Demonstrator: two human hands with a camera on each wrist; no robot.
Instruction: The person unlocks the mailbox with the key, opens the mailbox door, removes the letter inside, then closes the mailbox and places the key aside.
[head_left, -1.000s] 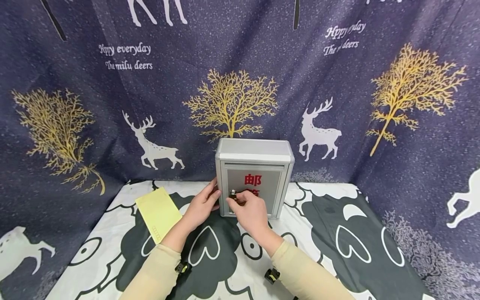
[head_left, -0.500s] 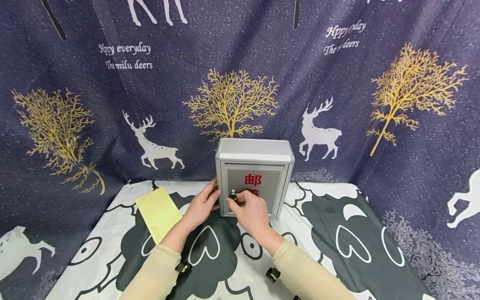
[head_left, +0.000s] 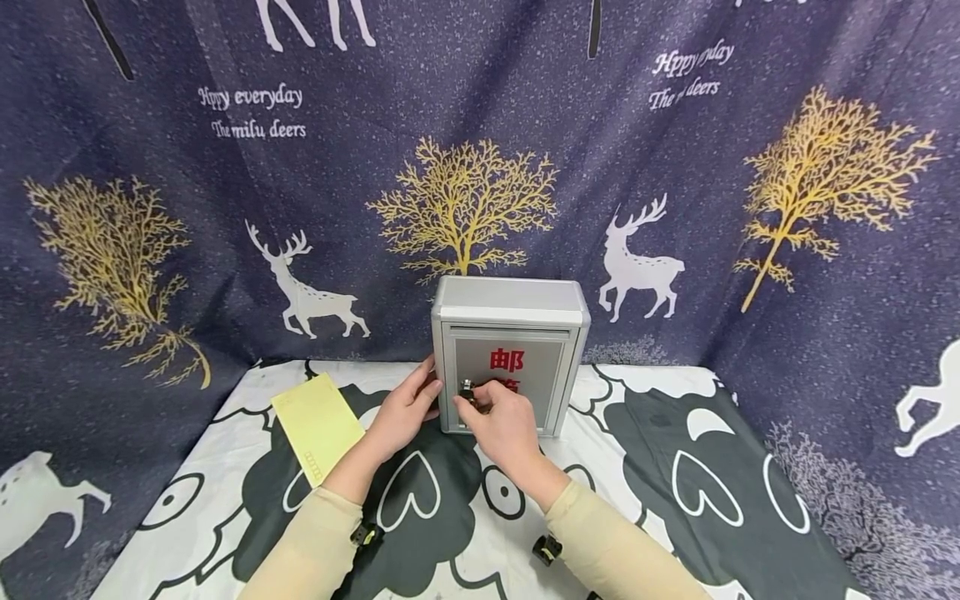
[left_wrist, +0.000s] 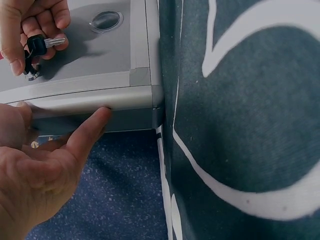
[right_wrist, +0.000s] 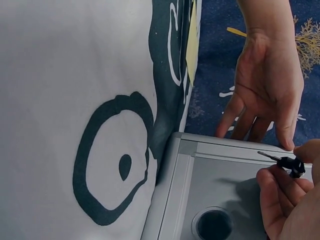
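Note:
A silver-grey metal mailbox (head_left: 512, 298) with red characters and a slot near its top stands upright on the cloth. My left hand (head_left: 401, 417) rests along its left side, fingers mostly straight against the side wall, as the left wrist view shows. My right hand (head_left: 506, 425) is at the left edge of the front door, where thumb and fingers pinch a black-headed key at the lock (head_left: 467, 386). A second key (left_wrist: 42, 45) on the same bunch dangles by the right fingers, its metal blade sticking out. How deep the pinched key sits cannot be told.
A yellow envelope (head_left: 318, 425) lies left of the mailbox, close to the left forearm. The black-and-white patterned cloth (head_left: 675, 500) covers the table. A dark blue curtain (head_left: 480, 100) with deer and trees hangs behind. A round dark window (right_wrist: 214, 225) is low on the mailbox front.

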